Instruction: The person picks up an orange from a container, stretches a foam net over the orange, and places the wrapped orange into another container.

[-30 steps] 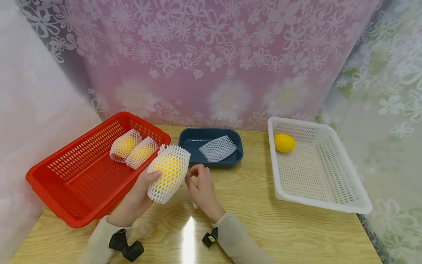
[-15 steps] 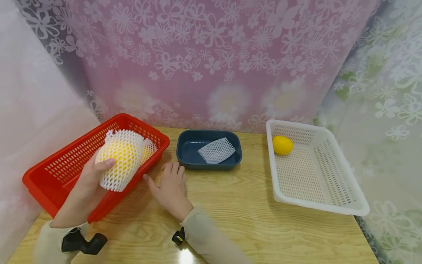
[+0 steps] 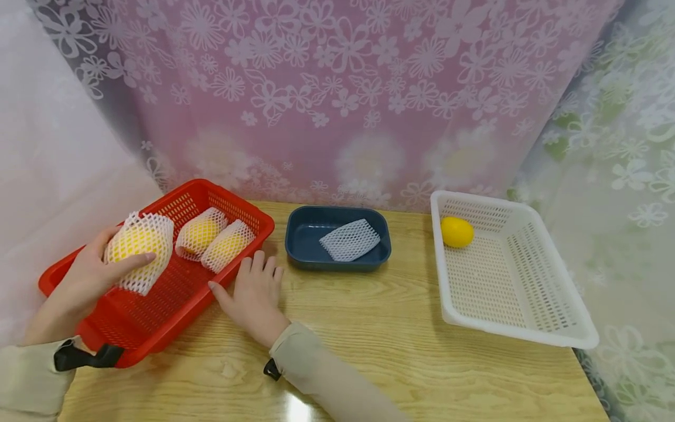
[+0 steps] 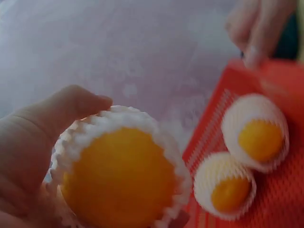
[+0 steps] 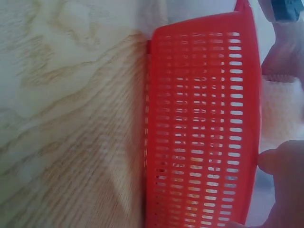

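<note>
My left hand (image 3: pixel 92 269) grips a yellow oval fruit (image 3: pixel 138 249) in a white foam net sleeve, above the left part of the red basket (image 3: pixel 158 346). The left wrist view shows the fruit's bare orange-yellow end (image 4: pixel 121 180) inside the sleeve's opening. Two more fruits in foam nets, one farther left (image 3: pixel 200 233) and one nearer the rim (image 3: pixel 228 246), lie side by side in the basket. My right hand (image 3: pixel 256 299) is at the basket's right rim, fingers extended and holding nothing. Its thumb (image 5: pixel 273 161) touches the rim in the right wrist view.
A dark blue tray (image 3: pixel 311 264) stands at the back middle with a flat foam net sleeve (image 3: pixel 350 240) in it. On the right, a white basket (image 3: pixel 519 337) holds one bare yellow fruit (image 3: pixel 457 232). Curtains hang behind the wooden table (image 3: pixel 369 328) and at both sides.
My left hand has carried the netted fruit leftward from the middle of the table to above the red basket. My right hand has moved left to the basket's rim, its fingers now straighter.
</note>
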Tool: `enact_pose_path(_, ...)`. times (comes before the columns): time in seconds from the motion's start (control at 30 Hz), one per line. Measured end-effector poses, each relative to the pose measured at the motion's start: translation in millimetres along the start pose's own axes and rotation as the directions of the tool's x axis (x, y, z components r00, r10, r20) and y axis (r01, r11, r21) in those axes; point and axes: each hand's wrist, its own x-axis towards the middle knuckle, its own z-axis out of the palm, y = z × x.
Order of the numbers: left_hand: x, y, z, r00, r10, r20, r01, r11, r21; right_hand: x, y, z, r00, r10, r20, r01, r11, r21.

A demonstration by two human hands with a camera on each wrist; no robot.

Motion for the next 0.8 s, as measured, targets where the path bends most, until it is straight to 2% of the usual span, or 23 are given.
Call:
enact_pose_path(0.1, 8.4, -11.4, -5.3, 0.999, -0.028, 0.032, 0.023, 0.990, 0.137, -0.4, -2.1, 0.8, 1.000, -0.026, 0.005, 0.026, 0.999, -0.020)
enact_pose_path(0.23, 18.0, -24.8, -9.1, 0.992, -0.075, 0.097, 0.043, 0.955, 0.293, -0.8, -5.2, 0.9, 0.998, -0.055, 0.011, 0.055, 0.998, -0.039)
enact_pose_path(0.3, 21.5, -29.7, -9.6, 0.987, -0.098, 0.127, 0.052, 0.943, 0.328, -0.8, -5.9, 1.1, 0.998, -0.061, 0.010, 0.061, 0.997, -0.047)
enact_pose_path(0.4, 25.6, -34.0, -9.0, 0.986, -0.092, 0.142, 0.035, 0.931, 0.363, -0.6, -5.6, 1.9, 0.998, -0.067, -0.004, 0.067, 0.997, -0.049)
enact_pose_path(0.63, 35.3, -38.4, -6.6, 0.990, -0.050, 0.131, -0.013, 0.900, 0.435, -0.5, -3.9, 5.4, 0.998, -0.066, -0.018, 0.066, 0.998, -0.020)
enact_pose_path(0.8, 40.2, -49.3, -4.7, 0.988, -0.050, 0.145, -0.027, 0.875, 0.483, -1.7, -4.8, 5.9, 0.998, -0.066, -0.003, 0.065, 0.998, -0.005)
